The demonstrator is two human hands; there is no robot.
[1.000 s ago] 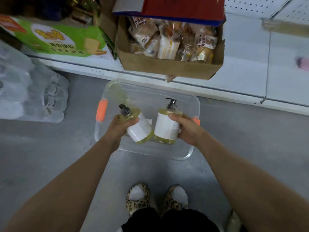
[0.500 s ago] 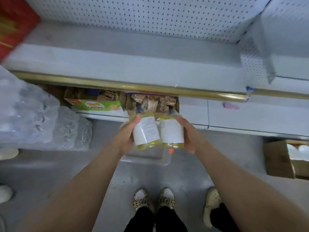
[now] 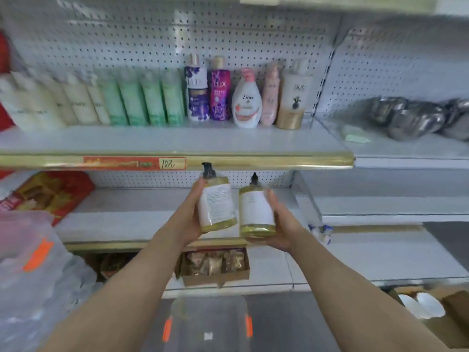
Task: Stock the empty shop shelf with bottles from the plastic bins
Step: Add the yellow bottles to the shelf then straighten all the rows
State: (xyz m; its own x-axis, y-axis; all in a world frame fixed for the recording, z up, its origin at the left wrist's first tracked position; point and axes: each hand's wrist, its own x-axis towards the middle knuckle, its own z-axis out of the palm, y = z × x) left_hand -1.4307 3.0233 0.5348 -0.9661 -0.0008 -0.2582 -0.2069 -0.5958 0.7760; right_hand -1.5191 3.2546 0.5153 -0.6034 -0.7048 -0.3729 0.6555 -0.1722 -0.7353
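Note:
My left hand [image 3: 189,217] grips a yellow pump bottle [image 3: 215,199] with a white label, tilted slightly left. Beside it my right hand [image 3: 281,222] holds a second yellow pump bottle [image 3: 256,209] upright from underneath. Both bottles are raised in front of the bare white middle shelf [image 3: 127,214], just below the gold edge of the upper shelf [image 3: 253,162]. The clear plastic bin [image 3: 208,323] with orange handles sits on the floor below, between my forearms.
The upper shelf carries a row of cream, green, purple, pink and gold bottles [image 3: 218,90]. A red snack bag [image 3: 53,191] lies at the middle shelf's left end. Wrapped water packs [image 3: 35,275] stand left, a snack box [image 3: 215,265] on the bottom shelf, metal bowls [image 3: 411,118] right.
Both hands have lifted the two bottles out of the bin and up to the middle shelf's height. My view has swung from the floor up to the shelves.

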